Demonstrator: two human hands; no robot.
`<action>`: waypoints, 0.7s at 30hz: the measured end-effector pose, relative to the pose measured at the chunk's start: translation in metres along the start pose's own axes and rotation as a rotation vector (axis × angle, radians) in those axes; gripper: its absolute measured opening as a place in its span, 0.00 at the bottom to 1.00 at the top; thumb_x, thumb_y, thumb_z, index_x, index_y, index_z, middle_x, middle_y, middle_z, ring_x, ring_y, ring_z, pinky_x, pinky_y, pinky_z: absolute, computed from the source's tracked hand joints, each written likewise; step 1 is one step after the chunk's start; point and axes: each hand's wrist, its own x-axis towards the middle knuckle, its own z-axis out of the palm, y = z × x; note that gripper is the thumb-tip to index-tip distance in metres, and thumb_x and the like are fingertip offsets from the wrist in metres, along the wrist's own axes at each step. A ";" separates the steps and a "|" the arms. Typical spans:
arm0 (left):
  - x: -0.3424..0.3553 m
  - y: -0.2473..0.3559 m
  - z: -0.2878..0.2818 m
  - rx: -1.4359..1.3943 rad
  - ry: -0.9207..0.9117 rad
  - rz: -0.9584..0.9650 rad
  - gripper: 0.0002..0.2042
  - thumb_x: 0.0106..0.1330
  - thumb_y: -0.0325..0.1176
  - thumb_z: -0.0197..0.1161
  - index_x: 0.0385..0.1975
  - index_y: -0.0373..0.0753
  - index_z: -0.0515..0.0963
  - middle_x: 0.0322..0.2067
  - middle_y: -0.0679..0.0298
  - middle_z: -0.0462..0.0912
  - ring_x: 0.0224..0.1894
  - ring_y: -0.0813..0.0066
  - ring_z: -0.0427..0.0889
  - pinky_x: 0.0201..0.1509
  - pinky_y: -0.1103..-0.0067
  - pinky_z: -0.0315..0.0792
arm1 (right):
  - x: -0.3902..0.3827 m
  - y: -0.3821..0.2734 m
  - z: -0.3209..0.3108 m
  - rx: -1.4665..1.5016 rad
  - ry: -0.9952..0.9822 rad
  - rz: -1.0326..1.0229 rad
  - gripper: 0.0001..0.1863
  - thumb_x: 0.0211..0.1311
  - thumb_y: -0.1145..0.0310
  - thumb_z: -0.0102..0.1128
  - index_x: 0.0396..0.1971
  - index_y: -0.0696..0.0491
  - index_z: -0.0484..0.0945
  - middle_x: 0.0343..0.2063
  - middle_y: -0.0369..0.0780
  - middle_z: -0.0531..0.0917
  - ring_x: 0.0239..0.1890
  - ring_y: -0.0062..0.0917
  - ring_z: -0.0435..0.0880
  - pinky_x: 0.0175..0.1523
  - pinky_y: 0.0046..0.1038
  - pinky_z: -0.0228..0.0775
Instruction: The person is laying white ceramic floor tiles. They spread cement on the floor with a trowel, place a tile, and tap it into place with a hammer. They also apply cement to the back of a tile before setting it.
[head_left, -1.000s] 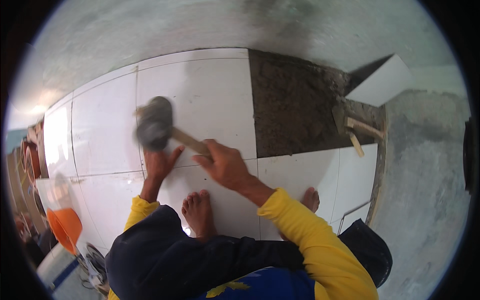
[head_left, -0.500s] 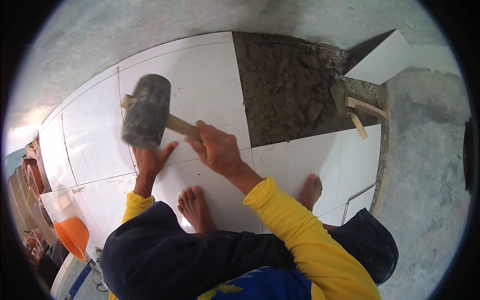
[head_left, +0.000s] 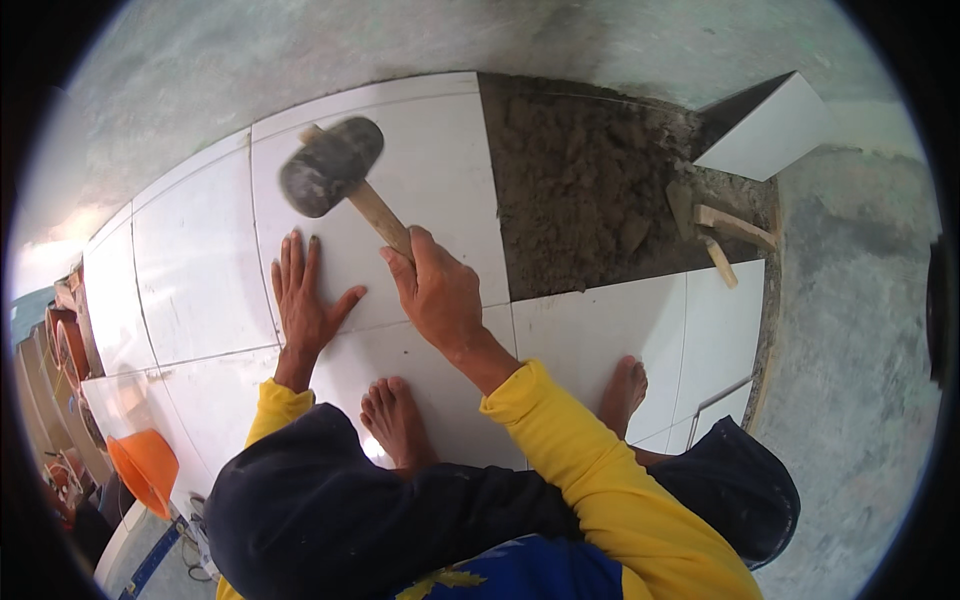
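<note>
My right hand (head_left: 443, 297) is closed round the wooden handle of a rubber mallet (head_left: 334, 166). The mallet's black head is above a large white floor tile (head_left: 425, 170) near the wall; whether it touches the tile I cannot tell. Flat on the same tile's near left part lies my left hand (head_left: 308, 312), fingers stretched and thumb out to the side, just below the mallet head. To the right of that tile is a bed of dark, lumpy mortar (head_left: 570, 190).
A loose white tile (head_left: 770, 125) leans at the far right corner. Below it lie a trowel (head_left: 718, 262) and a wood piece (head_left: 735, 226). At the lower left are an orange container (head_left: 147, 472) and a blue straight tool (head_left: 152, 560). My bare feet (head_left: 400, 420) stand on tiles.
The mallet head has moved away from me and to the right, uncovering my left hand's fingers. My right hand has shifted slightly, still gripping the handle.
</note>
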 end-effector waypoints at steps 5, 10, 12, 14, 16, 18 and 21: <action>0.002 -0.009 0.001 -0.089 0.019 0.020 0.54 0.57 0.61 0.81 0.79 0.37 0.66 0.83 0.43 0.53 0.85 0.40 0.50 0.84 0.45 0.46 | -0.002 0.035 0.013 -0.116 -0.177 0.000 0.16 0.78 0.57 0.65 0.48 0.56 0.78 0.29 0.52 0.87 0.32 0.53 0.88 0.33 0.45 0.80; 0.034 -0.015 -0.016 -0.139 -0.031 0.107 0.51 0.58 0.68 0.76 0.79 0.47 0.69 0.84 0.47 0.52 0.87 0.47 0.47 0.87 0.49 0.43 | 0.022 0.030 0.005 -0.041 -0.003 0.046 0.18 0.82 0.55 0.61 0.49 0.58 0.77 0.25 0.50 0.86 0.29 0.49 0.90 0.31 0.44 0.80; 0.043 -0.013 -0.014 -0.114 0.004 0.117 0.49 0.59 0.70 0.74 0.78 0.49 0.70 0.84 0.48 0.52 0.87 0.49 0.47 0.88 0.51 0.43 | 0.031 0.012 -0.006 0.019 -0.060 -0.013 0.20 0.82 0.55 0.61 0.51 0.59 0.76 0.25 0.49 0.86 0.29 0.48 0.90 0.31 0.44 0.79; 0.050 -0.017 -0.018 -0.093 0.012 0.119 0.48 0.60 0.71 0.72 0.78 0.50 0.71 0.84 0.48 0.53 0.87 0.50 0.48 0.88 0.52 0.43 | 0.042 0.005 -0.001 0.064 -0.056 -0.121 0.20 0.81 0.55 0.62 0.51 0.60 0.76 0.24 0.50 0.86 0.29 0.48 0.91 0.31 0.44 0.79; 0.049 -0.012 -0.022 -0.085 -0.014 0.104 0.47 0.61 0.72 0.71 0.77 0.52 0.72 0.84 0.49 0.53 0.87 0.51 0.48 0.88 0.53 0.43 | 0.050 0.004 0.006 0.093 -0.001 -0.276 0.20 0.81 0.55 0.62 0.49 0.60 0.76 0.24 0.50 0.85 0.28 0.50 0.90 0.30 0.44 0.79; 0.052 -0.011 -0.019 -0.108 0.017 0.119 0.46 0.61 0.72 0.71 0.77 0.54 0.72 0.83 0.49 0.54 0.86 0.50 0.49 0.88 0.53 0.43 | 0.062 0.023 0.023 -0.070 -0.111 -0.215 0.20 0.81 0.55 0.62 0.47 0.60 0.76 0.24 0.51 0.85 0.28 0.51 0.90 0.30 0.45 0.79; 0.053 -0.009 -0.018 -0.117 0.009 0.123 0.47 0.60 0.72 0.71 0.77 0.54 0.72 0.83 0.48 0.54 0.86 0.50 0.49 0.88 0.53 0.43 | 0.076 0.028 0.037 -0.147 -0.190 -0.160 0.19 0.81 0.55 0.61 0.43 0.59 0.75 0.23 0.52 0.84 0.28 0.54 0.89 0.30 0.47 0.79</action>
